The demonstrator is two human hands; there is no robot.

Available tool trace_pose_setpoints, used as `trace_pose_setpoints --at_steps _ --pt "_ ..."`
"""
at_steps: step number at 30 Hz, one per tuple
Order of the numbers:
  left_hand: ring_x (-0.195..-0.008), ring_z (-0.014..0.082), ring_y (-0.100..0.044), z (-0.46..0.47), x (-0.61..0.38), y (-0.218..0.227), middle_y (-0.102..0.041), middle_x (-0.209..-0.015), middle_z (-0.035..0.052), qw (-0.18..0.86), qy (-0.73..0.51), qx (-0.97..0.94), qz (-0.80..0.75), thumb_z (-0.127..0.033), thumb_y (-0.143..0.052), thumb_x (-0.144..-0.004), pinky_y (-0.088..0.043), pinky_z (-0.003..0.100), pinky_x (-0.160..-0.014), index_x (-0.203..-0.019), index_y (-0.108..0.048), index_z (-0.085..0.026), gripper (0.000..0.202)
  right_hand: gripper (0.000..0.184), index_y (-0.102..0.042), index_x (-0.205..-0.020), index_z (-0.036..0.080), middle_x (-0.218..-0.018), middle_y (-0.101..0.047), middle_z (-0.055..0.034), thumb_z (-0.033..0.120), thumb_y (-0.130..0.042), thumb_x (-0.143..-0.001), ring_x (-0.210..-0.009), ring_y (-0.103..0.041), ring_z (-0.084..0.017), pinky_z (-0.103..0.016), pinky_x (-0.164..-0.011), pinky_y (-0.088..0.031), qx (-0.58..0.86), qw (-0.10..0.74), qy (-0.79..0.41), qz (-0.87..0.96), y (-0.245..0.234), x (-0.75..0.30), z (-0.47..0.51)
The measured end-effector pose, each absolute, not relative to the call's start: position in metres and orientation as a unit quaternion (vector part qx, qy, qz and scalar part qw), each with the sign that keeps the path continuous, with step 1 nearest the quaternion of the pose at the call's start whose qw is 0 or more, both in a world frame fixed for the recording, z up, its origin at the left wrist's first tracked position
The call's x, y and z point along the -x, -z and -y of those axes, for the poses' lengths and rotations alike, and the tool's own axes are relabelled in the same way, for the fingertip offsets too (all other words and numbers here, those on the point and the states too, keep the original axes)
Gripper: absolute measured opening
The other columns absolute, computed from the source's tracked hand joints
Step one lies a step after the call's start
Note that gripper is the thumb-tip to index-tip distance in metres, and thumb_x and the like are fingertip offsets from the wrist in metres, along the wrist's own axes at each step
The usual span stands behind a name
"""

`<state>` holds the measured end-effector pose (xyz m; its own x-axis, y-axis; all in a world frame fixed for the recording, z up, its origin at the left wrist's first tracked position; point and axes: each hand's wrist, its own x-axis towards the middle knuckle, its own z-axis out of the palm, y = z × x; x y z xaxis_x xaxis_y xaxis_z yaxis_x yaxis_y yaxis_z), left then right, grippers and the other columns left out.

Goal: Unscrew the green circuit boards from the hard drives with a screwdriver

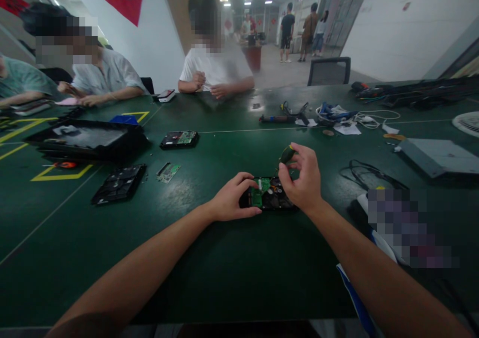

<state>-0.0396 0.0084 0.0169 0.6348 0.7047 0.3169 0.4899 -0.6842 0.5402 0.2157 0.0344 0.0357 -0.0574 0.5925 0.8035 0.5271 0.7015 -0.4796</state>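
Holding the drive (275, 200) in our loosely curled left hand (235, 198), screwdriver (287, 154) pinched in our right hand (304, 178), we find its green board (265, 184) still on, another board (169, 172) loose.

Black-and-green hard drive (271, 194), green-and-yellow screwdriver (286, 154), dark green tabletop (209, 268), yellow tape (56, 178)

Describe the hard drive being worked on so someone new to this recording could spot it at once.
On the green table, find the wearer's left hand and right hand, the right holding a screwdriver. Between them lies a black hard drive with a green circuit board on its upper face. Unlike the drive farther away to the left, it is gripped by the left hand.
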Motion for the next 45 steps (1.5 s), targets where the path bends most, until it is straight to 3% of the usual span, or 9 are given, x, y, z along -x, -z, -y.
trace_pose_setpoints --at_steps 9,17,22,27,33,39,45 --pt "-0.135 0.0352 -0.054 -0.0077 0.0400 -0.0184 -0.048 -0.146 0.0135 0.216 -0.261 -0.876 -0.343 -0.055 -0.083 -0.083 -0.054 0.056 -0.109 -0.136 -0.056 -0.028 0.066 0.068 -0.044 -0.152 0.030 -0.132 -0.055 -0.0124 0.023 -0.071 -0.089 -0.084 -0.068 -0.020 -0.037 -0.062 -0.067 0.422 0.561 0.007 0.712 -0.0412 -0.2137 -0.0314" --pt "-0.134 0.0346 -0.055 -0.0091 0.0393 -0.0159 -0.048 -0.145 0.0139 0.210 -0.259 -0.878 -0.344 -0.058 -0.083 -0.083 -0.054 0.053 -0.110 -0.137 -0.057 -0.026 0.068 0.067 -0.042 -0.156 0.030 -0.143 -0.053 -0.0129 0.019 -0.065 -0.094 -0.094 -0.071 -0.021 -0.041 -0.077 -0.069 0.400 0.555 -0.027 0.729 -0.0424 -0.2125 -0.0283" --pt "-0.134 0.0337 -0.054 -0.0083 0.0395 -0.0162 -0.047 -0.145 0.0140 0.209 -0.264 -0.878 -0.340 -0.056 -0.083 -0.083 -0.054 0.053 -0.110 -0.137 -0.056 -0.026 0.067 0.068 -0.044 -0.153 0.031 -0.141 -0.054 -0.0112 0.023 -0.070 -0.091 -0.087 -0.071 -0.019 -0.037 -0.067 -0.068 0.408 0.559 -0.025 0.721 -0.0389 -0.2143 -0.0314" --pt "-0.133 0.0337 -0.054 -0.0079 0.0393 -0.0180 -0.048 -0.145 0.0137 0.210 -0.263 -0.879 -0.337 -0.056 -0.083 -0.084 -0.054 0.053 -0.109 -0.137 -0.056 -0.026 0.066 0.070 -0.041 -0.155 0.031 -0.143 -0.053 -0.0126 0.018 -0.066 -0.091 -0.096 -0.072 -0.022 -0.042 -0.076 -0.069 0.399 0.552 -0.033 0.732 -0.0390 -0.2142 -0.0320" --pt "-0.133 0.0347 -0.054 -0.0083 0.0392 -0.0180 -0.048 -0.145 0.0134 0.212 -0.263 -0.878 -0.340 -0.056 -0.083 -0.083 -0.054 0.056 -0.109 -0.137 -0.056 -0.028 0.066 0.071 -0.042 -0.151 0.031 -0.136 -0.053 -0.0121 0.021 -0.073 -0.088 -0.086 -0.067 -0.020 -0.039 -0.065 -0.068 0.403 0.566 -0.020 0.719 -0.0367 -0.2140 -0.0342" --pt "-0.133 0.0342 -0.055 -0.0086 0.0392 -0.0177 -0.048 -0.145 0.0138 0.214 -0.258 -0.878 -0.342 -0.057 -0.083 -0.083 -0.054 0.054 -0.109 -0.137 -0.056 -0.027 0.068 0.071 -0.041 -0.155 0.031 -0.141 -0.051 -0.0130 0.018 -0.066 -0.090 -0.099 -0.068 -0.024 -0.042 -0.075 -0.069 0.391 0.554 -0.028 0.734 -0.0396 -0.2137 -0.0310" --pt "-0.134 0.0352 -0.054 -0.0082 0.0388 -0.0190 -0.048 -0.145 0.0134 0.217 -0.261 -0.876 -0.342 -0.055 -0.083 -0.083 -0.053 0.055 -0.110 -0.137 -0.056 -0.028 0.067 0.078 -0.036 -0.159 0.032 -0.137 -0.054 -0.0139 0.021 -0.067 -0.088 -0.088 -0.067 -0.024 -0.046 -0.072 -0.068 0.421 0.547 -0.007 0.724 -0.0416 -0.2131 -0.0301"
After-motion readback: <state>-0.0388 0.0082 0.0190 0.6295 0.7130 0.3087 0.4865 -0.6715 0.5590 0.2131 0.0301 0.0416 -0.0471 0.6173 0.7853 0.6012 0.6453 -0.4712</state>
